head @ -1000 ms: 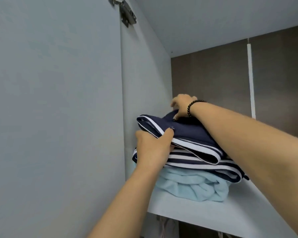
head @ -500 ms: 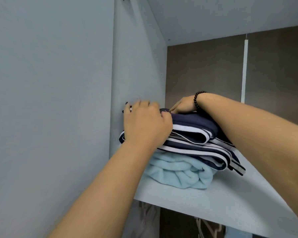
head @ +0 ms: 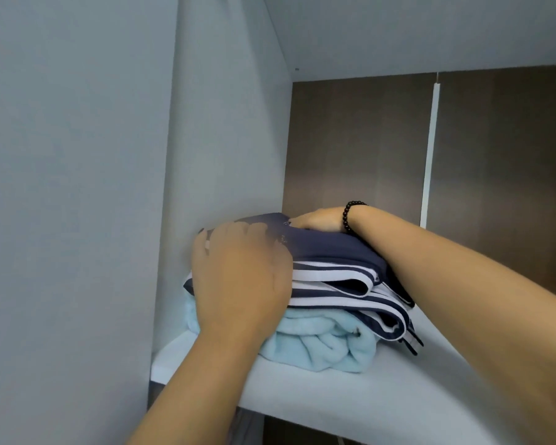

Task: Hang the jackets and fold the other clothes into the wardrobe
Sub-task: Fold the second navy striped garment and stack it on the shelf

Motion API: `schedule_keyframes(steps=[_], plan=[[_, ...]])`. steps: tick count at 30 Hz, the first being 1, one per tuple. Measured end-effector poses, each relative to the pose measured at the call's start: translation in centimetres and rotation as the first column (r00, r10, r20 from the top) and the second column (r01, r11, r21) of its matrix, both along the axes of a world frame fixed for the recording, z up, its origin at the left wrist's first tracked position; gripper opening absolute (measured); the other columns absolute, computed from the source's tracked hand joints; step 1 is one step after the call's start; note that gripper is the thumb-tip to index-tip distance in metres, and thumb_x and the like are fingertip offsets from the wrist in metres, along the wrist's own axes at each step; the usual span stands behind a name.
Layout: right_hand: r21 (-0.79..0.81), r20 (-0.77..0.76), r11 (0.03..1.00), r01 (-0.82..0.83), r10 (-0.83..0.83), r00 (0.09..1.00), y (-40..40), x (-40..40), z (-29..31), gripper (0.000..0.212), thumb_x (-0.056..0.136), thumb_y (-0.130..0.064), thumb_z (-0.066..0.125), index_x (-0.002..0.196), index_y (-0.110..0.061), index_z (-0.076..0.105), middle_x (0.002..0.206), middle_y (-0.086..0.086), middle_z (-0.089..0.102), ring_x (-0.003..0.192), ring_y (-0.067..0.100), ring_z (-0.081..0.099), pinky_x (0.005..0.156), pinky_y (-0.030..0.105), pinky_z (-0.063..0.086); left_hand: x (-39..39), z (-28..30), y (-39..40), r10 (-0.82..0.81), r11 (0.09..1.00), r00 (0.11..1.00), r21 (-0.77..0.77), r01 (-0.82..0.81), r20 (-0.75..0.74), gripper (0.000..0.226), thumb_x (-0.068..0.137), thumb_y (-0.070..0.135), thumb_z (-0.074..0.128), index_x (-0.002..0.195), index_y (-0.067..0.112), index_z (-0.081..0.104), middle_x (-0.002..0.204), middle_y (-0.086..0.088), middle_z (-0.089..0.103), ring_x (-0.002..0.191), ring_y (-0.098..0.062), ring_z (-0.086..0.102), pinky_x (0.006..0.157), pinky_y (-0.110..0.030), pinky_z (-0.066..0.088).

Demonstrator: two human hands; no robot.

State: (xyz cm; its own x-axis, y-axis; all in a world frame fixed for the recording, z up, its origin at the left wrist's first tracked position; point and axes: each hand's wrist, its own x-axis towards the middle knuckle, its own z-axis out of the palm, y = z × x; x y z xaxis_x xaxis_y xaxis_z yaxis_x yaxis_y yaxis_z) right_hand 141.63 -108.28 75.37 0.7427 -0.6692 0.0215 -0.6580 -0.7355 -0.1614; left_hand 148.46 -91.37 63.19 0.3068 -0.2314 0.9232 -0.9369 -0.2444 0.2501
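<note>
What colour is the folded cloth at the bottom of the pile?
Light blue cloth, seen in the head view.

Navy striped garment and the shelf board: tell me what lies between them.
A folded light blue towel lies between the navy striped garment and the shelf, seen in the head view.

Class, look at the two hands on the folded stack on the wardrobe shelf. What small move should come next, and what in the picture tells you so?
Probably lift both hands off. The navy striped garment already lies folded on the light blue towel, on the shelf against the side wall. The left hand lies over its near corner; the right hand rests on its far side.
</note>
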Motion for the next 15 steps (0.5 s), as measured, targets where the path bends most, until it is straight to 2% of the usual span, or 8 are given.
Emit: schedule_keyframes(steps=[2,5,8,11,15], plan=[[-0.13,-0.034,0.991,0.027,-0.032,0.999,0.7,-0.6,0.3,0.055,0.095,-0.057,0.034,0.141,-0.029,0.046,0.149,-0.005,0.041,0.131,0.019,0.042,0.113,0.036,0.028,-0.2,0.0,0.4,-0.013,1.0,1.0,0.009,0.013,-0.008,0.047,0.091,0.04,0.027,0.108,0.019,0.065,0.105,0.001,0.065,0.104,-0.022,0.056,0.108,-0.045,0.033],[-0.097,-0.06,0.991,0.095,-0.102,0.993,2.0,-1.9,0.9,0.062,0.093,-0.062,0.035,0.142,-0.025,0.044,0.147,-0.003,0.044,0.127,0.019,0.048,0.109,0.034,0.034,-0.2,0.3,1.1,-0.007,0.997,1.0,0.077,0.008,-0.013,0.053,0.092,0.044,0.021,0.115,0.022,0.063,0.113,0.004,0.064,0.112,-0.018,0.054,0.11,-0.042,0.028],[-0.093,-0.023,0.989,0.111,-0.113,0.993,4.0,-3.7,1.0,0.065,0.092,-0.065,0.035,0.141,-0.024,0.047,0.144,0.0,0.047,0.121,0.021,0.051,0.103,0.033,0.038,-0.2,1.3,2.3,-0.028,0.986,0.998,0.165,0.037,-0.056,0.044,0.098,0.044,0.028,0.123,0.023,0.059,0.121,0.004,0.062,0.119,-0.017,0.05,0.109,-0.037,0.025],[-0.163,-0.013,0.981,0.109,-0.113,0.994,5.7,-5.3,0.5,0.066,0.096,-0.061,0.027,0.141,-0.017,0.046,0.145,0.006,0.045,0.123,0.025,0.048,0.107,0.037,0.034,-1.0,2.1,4.0,-0.065,0.973,0.994,0.217,0.082,-0.084,0.042,0.098,0.042,0.034,0.126,0.021,0.056,0.124,0.0,0.062,0.118,-0.021,0.05,0.099,-0.036,0.034],[-0.265,-0.018,0.96,0.086,-0.095,0.995,9.0,-7.8,-0.6,0.056,0.103,-0.044,0.019,0.144,-0.011,0.039,0.149,0.012,0.039,0.13,0.027,0.043,0.107,0.034,0.031,-2.9,2.7,6.9,-0.132,0.962,0.977,0.218,0.168,-0.17,0.039,0.099,0.039,0.037,0.128,0.022,0.057,0.128,0.002,0.059,0.117,-0.019,0.051,0.082,-0.031,0.04]])
